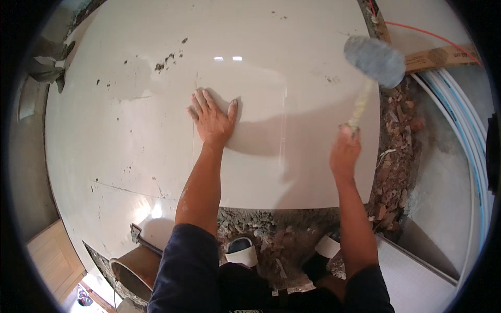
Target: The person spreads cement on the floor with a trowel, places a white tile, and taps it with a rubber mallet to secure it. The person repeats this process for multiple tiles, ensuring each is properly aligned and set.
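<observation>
My left hand (213, 119) lies flat on a glossy cream floor tile (250, 177), its fingers spread and holding nothing. To the right, my right hand (346, 148) is wrapped round the pale yellowish handle of a mallet (374, 60). The mallet has a big grey head, slightly blurred, raised over the far right part of the tile near its edge. Dark crumbs of mortar (166, 63) are scattered over the tiled surface beyond and left of my left hand.
Rubble and mortar (399, 151) run along the tile's right edge and under my feet. Coiled white and blue pipes (467, 120) and a cardboard strip (441, 58) lie at right. A bucket (138, 268) and a metal-ended tool (143, 241) sit at lower left.
</observation>
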Tool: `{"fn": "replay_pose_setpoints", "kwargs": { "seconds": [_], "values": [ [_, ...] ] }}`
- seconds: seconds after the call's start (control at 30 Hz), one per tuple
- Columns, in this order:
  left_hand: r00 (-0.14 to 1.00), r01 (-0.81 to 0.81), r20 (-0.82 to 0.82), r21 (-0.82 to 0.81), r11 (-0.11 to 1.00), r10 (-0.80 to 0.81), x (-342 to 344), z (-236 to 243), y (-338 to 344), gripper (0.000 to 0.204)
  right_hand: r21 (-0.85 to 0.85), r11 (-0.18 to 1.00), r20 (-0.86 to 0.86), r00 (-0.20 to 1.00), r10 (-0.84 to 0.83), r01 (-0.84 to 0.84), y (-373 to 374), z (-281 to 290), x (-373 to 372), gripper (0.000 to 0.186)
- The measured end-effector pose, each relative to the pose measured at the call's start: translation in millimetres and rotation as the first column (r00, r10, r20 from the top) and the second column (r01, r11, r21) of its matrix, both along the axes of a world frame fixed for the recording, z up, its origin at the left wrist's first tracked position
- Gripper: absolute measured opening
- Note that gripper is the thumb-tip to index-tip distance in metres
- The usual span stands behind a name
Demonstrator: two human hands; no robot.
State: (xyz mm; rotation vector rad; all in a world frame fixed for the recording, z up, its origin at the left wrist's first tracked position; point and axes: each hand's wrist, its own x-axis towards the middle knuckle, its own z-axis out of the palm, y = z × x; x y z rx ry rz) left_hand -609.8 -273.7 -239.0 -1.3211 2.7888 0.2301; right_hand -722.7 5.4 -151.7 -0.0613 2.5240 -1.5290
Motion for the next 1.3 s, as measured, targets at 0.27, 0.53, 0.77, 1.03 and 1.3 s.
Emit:
{"fn": "replay_pose_setpoints", "kwargs": {
  "seconds": [0.27,0.53,0.77,1.03,1.3],
  "values": [
    [1.000,-0.012,-0.008,0.052,0.999,0.013,-2.9,1.6,-3.0,0.097,0.269,0.947,-0.096,0.973,0.208,-0.175,-29.3,-12.7,14.4,0.051],
    [0.998,-0.031,-0.051,-0.008,0.999,0.031,-8.5,2.0,-5.8,0.099,0.325,0.922,-0.068,0.968,0.243,-0.209,-48.2,-22.2,16.7,0.048],
    [0.996,-0.027,-0.085,-0.004,1.000,0.027,-8.8,-5.7,-9.4,0.096,0.311,0.924,-0.020,0.970,0.241,-0.223,-42.8,-1.8,33.5,0.039],
    [0.986,-0.116,-0.106,0.097,0.989,0.126,79.1,-5.3,57.6,0.100,0.056,0.993,0.022,0.994,0.107,-0.109,42.5,40.3,88.2,0.039],
    [0.966,-0.141,-0.202,0.121,0.983,0.163,99.7,-7.8,67.1,0.104,0.268,0.929,0.199,0.958,0.206,-0.255,67.4,-64.8,100.0,0.051]
  ]
}}
